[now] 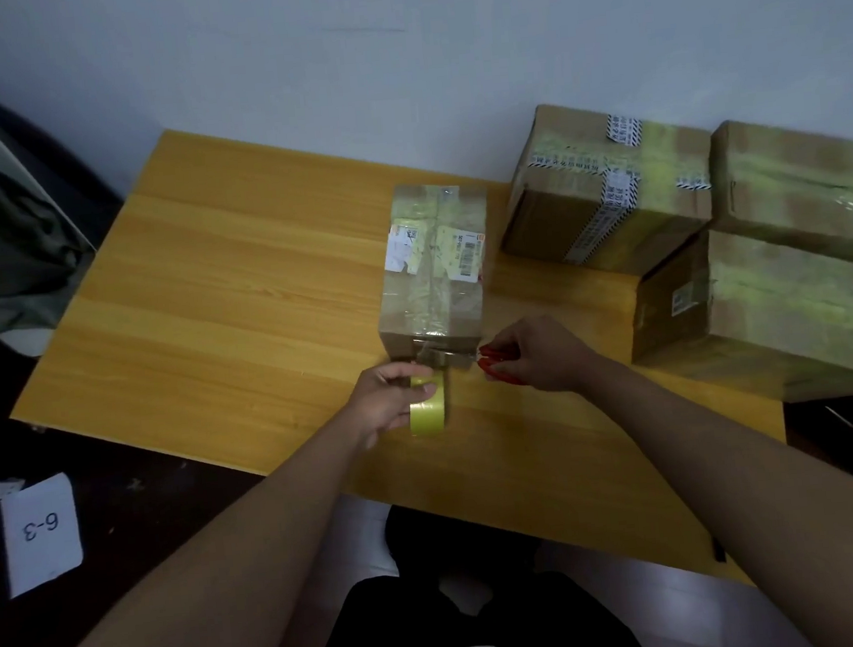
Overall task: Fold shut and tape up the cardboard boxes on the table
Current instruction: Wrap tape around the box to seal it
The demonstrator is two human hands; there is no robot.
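Left hand (pixel 387 404) grips the tape roll (pixel 428 410) near the table's (pixel 205 291) front edge; right hand (pixel 535 355) holds red scissors (pixel 495 366) beside the strip running to the box (pixel 433 271) mid-table. Cutting well likely means keeping the strip taut and snipping close to the box.

A long brown box (pixel 432 266) lies in the middle of the yellow table (pixel 215 290). It is shut, with see-through tape and torn white stickers on top. A yellow tape roll (pixel 427 406) stands on edge just in front of it. Three bigger taped boxes (pixel 715 225) sit close together on the right.
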